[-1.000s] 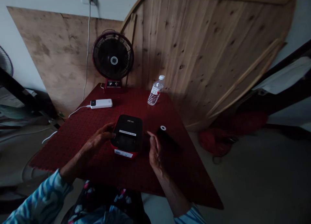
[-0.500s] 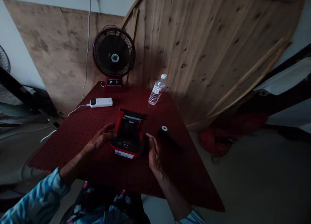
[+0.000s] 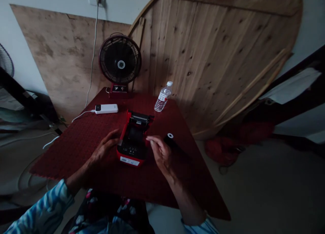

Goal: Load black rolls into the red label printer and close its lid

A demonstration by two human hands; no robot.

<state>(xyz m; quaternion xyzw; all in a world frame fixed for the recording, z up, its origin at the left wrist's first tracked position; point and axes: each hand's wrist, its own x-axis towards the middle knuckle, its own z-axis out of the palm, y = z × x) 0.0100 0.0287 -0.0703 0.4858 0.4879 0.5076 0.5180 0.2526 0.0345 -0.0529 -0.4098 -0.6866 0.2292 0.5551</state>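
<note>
A red and black printer-like device (image 3: 132, 149) stands on the dark red table (image 3: 76, 139), its lid raised at the back and its dark inner bay showing. My left hand (image 3: 104, 148) is at its left side, fingers apart, holding nothing. At the right side is my right hand (image 3: 161, 153), its fingertips close to the device's right edge and its thumb and forefinger pressed together. Whether anything small is between them is too dark to tell. A black roll with a white end (image 3: 170, 135) lies just right of my right hand.
A clear bottle (image 3: 162, 98) with a white cap stands at the table's back right. Behind the device, to the left, lies a white power bank (image 3: 106, 108) with a cable. A fan (image 3: 120, 63) stands at the back edge, before a round wooden board (image 3: 203, 58).
My right hand has moved left and up to the device's right edge, and its fingers have closed together. The left hand stays beside the device. The view has shifted slightly.
</note>
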